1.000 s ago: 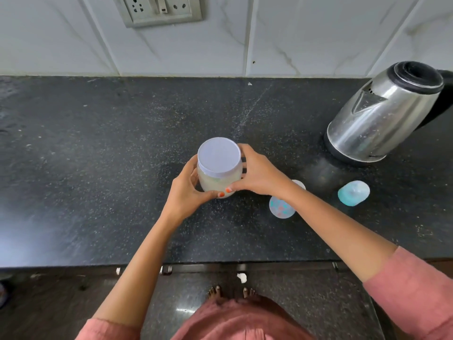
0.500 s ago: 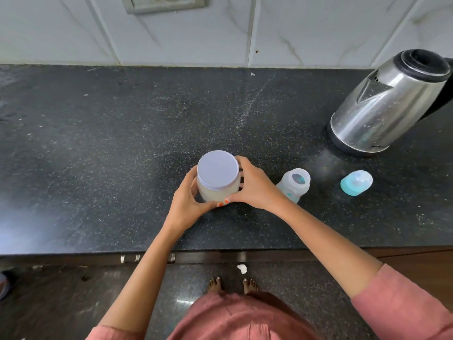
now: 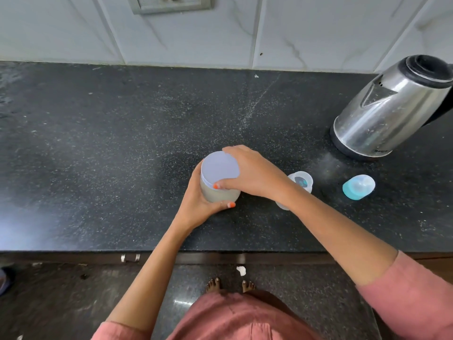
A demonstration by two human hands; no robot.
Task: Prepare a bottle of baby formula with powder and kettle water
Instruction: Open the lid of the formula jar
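A clear jar of pale formula powder (image 3: pixel 215 195) with a lilac lid (image 3: pixel 218 168) stands on the black counter (image 3: pixel 98 143). My left hand (image 3: pixel 196 204) wraps around the jar's body from the left. My right hand (image 3: pixel 250 171) lies over the lid's right edge, fingers and thumb curled round its rim. Just right of the jar stands the open baby bottle (image 3: pixel 301 181), partly hidden behind my right wrist. The bottle's teal cap with teat (image 3: pixel 358 187) lies further right. A steel kettle (image 3: pixel 392 109) stands at the back right.
A tiled wall with a socket plate (image 3: pixel 169 3) rises behind the counter. The counter's front edge runs along the bottom third, with a drawer handle (image 3: pixel 130 257) below. My bare feet (image 3: pixel 230 284) show on the floor.
My right hand has climbed from the jar's side onto the lid and now grips its rim. My left hand has wrapped further under the jar. The view tilted slightly down.
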